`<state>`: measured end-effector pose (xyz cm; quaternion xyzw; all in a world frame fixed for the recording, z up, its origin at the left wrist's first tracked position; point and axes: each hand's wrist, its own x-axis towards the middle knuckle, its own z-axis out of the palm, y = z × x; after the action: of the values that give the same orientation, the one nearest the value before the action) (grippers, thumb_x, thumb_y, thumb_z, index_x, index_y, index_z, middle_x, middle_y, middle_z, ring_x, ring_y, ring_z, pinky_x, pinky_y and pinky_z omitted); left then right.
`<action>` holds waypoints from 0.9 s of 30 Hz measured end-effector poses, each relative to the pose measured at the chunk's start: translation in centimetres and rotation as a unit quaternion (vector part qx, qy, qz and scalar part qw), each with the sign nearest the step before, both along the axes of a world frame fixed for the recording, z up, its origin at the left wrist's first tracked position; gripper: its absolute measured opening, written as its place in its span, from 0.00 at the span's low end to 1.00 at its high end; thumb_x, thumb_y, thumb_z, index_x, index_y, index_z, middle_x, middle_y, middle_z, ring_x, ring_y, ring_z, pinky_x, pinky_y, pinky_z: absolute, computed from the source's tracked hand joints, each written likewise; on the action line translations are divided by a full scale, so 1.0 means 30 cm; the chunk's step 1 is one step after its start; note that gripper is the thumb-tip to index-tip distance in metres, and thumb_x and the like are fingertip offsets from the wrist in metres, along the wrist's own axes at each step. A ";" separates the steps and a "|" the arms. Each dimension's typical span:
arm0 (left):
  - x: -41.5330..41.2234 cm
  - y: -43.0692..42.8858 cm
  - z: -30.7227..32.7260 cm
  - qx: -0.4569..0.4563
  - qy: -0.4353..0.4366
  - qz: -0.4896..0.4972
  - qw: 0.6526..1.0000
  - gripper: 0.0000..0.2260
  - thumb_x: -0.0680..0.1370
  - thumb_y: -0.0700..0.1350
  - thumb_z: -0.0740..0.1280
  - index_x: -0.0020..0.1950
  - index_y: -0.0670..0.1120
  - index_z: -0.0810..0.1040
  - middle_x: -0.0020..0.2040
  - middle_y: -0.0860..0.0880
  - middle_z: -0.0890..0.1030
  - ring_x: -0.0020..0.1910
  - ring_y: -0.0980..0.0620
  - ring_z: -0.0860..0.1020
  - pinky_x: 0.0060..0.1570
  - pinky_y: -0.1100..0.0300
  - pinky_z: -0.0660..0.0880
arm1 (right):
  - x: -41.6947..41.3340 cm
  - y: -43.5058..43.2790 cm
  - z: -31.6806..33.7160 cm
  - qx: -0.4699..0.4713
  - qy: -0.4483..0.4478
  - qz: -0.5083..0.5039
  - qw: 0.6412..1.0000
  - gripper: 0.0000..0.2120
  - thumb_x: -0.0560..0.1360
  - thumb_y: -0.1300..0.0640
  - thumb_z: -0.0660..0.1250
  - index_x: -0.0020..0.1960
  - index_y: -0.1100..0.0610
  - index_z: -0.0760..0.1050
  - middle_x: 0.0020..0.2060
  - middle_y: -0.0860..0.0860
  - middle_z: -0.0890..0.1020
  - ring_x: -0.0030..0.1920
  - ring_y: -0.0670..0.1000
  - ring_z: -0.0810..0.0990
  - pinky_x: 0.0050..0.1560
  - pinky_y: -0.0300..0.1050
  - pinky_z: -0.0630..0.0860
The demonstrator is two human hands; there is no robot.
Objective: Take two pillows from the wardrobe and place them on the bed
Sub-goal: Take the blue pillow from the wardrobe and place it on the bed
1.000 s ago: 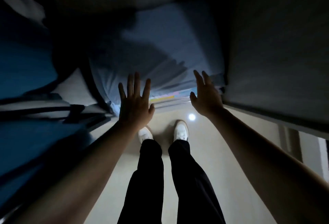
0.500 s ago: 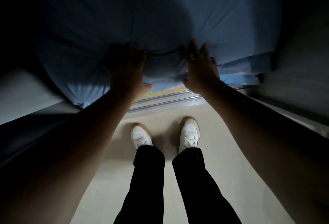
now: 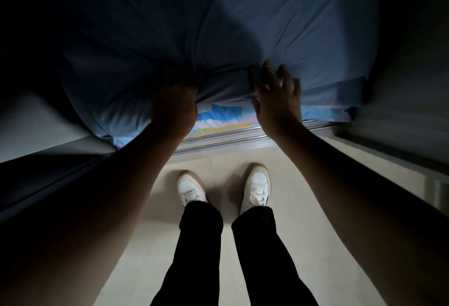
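A big blue pillow (image 3: 255, 28) fills the dim wardrobe opening in front of me. My left hand (image 3: 173, 109) is closed on its lower front edge, with the fabric bunched under the fingers. My right hand (image 3: 277, 98) lies against the same edge to the right, fingers spread over the cloth and the thumb tucked under it. Beneath the pillow shows a lighter blue patterned fabric (image 3: 223, 117) with a coloured stripe; I cannot tell if it is a second pillow.
The wardrobe's sliding-door track (image 3: 226, 139) runs along the floor just past my white shoes (image 3: 255, 190). A pale panel (image 3: 36, 123) stands at the left and a grey wardrobe wall (image 3: 401, 99) at the right. Beige floor (image 3: 226, 177) lies below.
Both hands reached forward from open air onto the pillow's lower edge. My left hand has closed on the fabric, and the patterned cloth below shows more.
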<state>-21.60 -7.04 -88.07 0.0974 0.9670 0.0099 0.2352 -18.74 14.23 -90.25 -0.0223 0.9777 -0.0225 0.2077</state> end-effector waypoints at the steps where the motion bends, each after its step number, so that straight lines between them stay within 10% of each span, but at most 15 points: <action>1: -0.002 -0.006 0.039 0.005 0.009 -0.005 1.000 0.16 0.74 0.38 0.65 0.62 0.41 0.76 0.60 0.35 0.77 0.58 0.31 0.74 0.55 0.41 0.71 | 0.007 0.006 0.030 0.001 0.017 0.006 1.000 0.29 0.80 0.59 0.59 0.79 0.50 0.56 0.79 0.55 0.58 0.76 0.63 0.58 0.73 0.66 0.54; 8: -0.039 -0.041 0.336 0.007 0.051 -0.064 0.997 0.12 0.82 0.46 0.58 0.58 0.42 0.77 0.55 0.36 0.79 0.55 0.34 0.76 0.54 0.43 0.71 | -0.070 0.005 0.361 -0.111 0.154 -0.016 0.982 0.21 0.60 0.73 0.68 0.50 0.59 0.82 0.39 0.58 0.82 0.42 0.63 0.82 0.45 0.53 0.77; 20: 0.070 0.037 0.976 0.066 0.124 0.006 0.990 0.12 0.82 0.43 0.58 0.53 0.42 0.80 0.48 0.35 0.83 0.45 0.34 0.81 0.45 0.45 0.75 | 0.021 0.080 1.061 -0.136 0.144 -0.057 0.978 0.30 0.71 0.63 0.62 0.72 0.47 0.72 0.57 0.55 0.83 0.55 0.61 0.80 0.58 0.50 0.72; 27: 0.333 0.044 1.133 -0.024 0.029 -0.006 0.999 0.11 0.82 0.47 0.58 0.52 0.48 0.80 0.49 0.41 0.84 0.48 0.38 0.82 0.45 0.53 0.77 | 0.363 0.075 1.279 -0.089 0.061 -0.061 0.992 0.16 0.61 0.59 0.76 0.48 0.55 0.83 0.37 0.56 0.85 0.42 0.60 0.83 0.41 0.45 0.76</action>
<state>-11.62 -5.72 -54.08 0.0978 0.9728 -0.0179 0.2094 -7.86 16.47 -51.88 0.0177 0.9821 -0.1205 0.1434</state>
